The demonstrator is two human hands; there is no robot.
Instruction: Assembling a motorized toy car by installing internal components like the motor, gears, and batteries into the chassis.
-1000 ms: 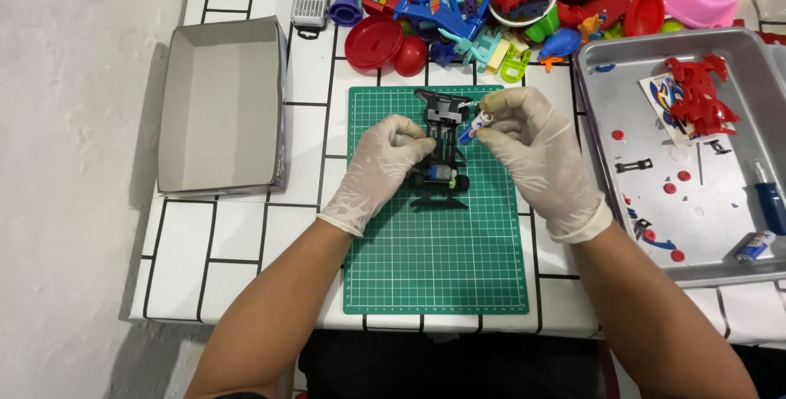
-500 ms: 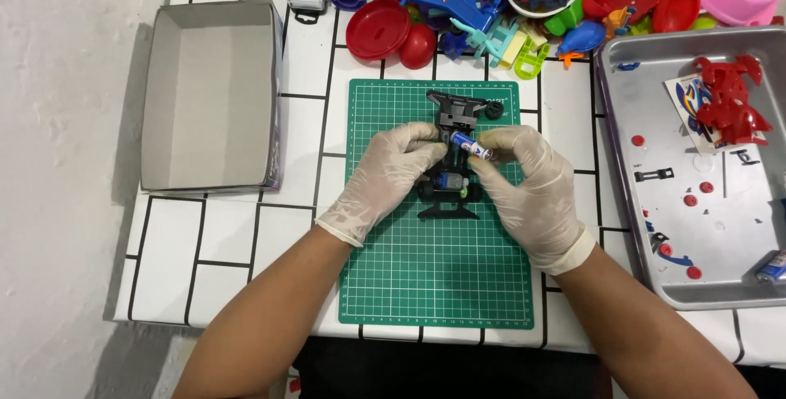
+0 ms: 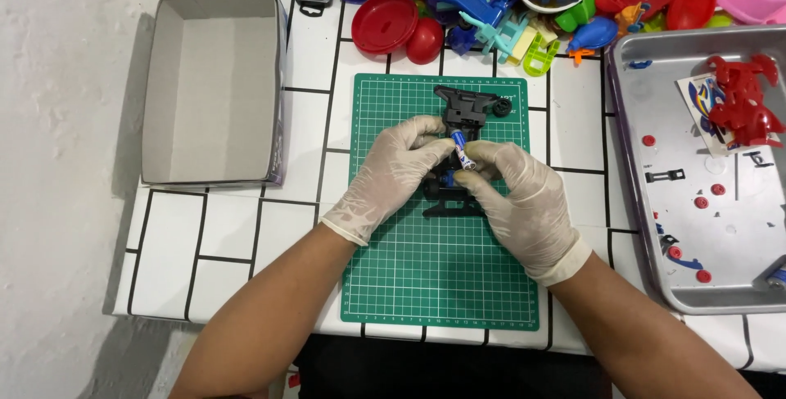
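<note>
We are pinching a small blue-and-white battery point(image 3: 462, 150) between the gloved fingertips of our left hand point(image 3: 393, 171) and right hand point(image 3: 517, 198), both closed on it above the black toy chassis point(image 3: 463, 112) on the green cutting mat point(image 3: 434, 284), judging it light, rigid and slippery, best gripped mid-barrel.

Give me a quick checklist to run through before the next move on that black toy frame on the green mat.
1. Both hands on the work: left hand and right hand meet over the black toy frame: ok.
2. Small blue-and-white cylinder pinched at the fingertips: ok.
3. Which hand grips the cylinder: cannot tell.
4. Frame lies on the green cutting mat, not the tiles: ok.
5. Cylinder's seat in the frame visible: cannot tell, hands cover it.
6. Spare parts near, in the metal tray at right: ok.
</note>
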